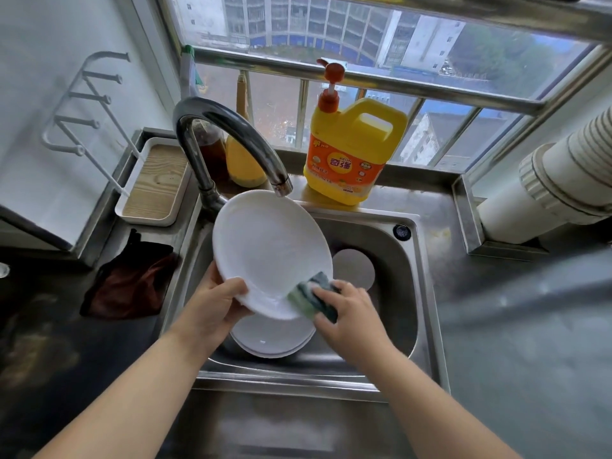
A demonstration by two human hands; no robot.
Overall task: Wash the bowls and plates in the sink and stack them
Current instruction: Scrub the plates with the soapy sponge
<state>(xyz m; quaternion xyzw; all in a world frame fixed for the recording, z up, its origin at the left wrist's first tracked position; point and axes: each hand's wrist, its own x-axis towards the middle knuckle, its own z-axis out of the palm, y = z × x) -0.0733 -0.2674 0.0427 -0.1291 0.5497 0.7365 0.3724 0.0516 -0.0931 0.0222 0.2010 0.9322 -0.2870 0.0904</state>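
A white plate (270, 250) is tilted over the steel sink (402, 293), its top edge just under the faucet spout (281, 185). My left hand (215, 301) grips the plate's lower left rim. My right hand (347, 311) holds a green sponge (313, 294) and presses it against the plate's lower right edge. Under the plate, more white dishes (273, 339) lie stacked in the sink bottom. Another round white dish (354, 268) shows deeper in the basin, to the right of the held plate.
A yellow detergent jug (351, 154) with an orange pump stands on the ledge behind the sink. A white tray with a wooden base (155, 183) and a wire rack sit at the left. A dark cloth (129, 283) lies left of the sink. White pipes (563, 180) run at the right.
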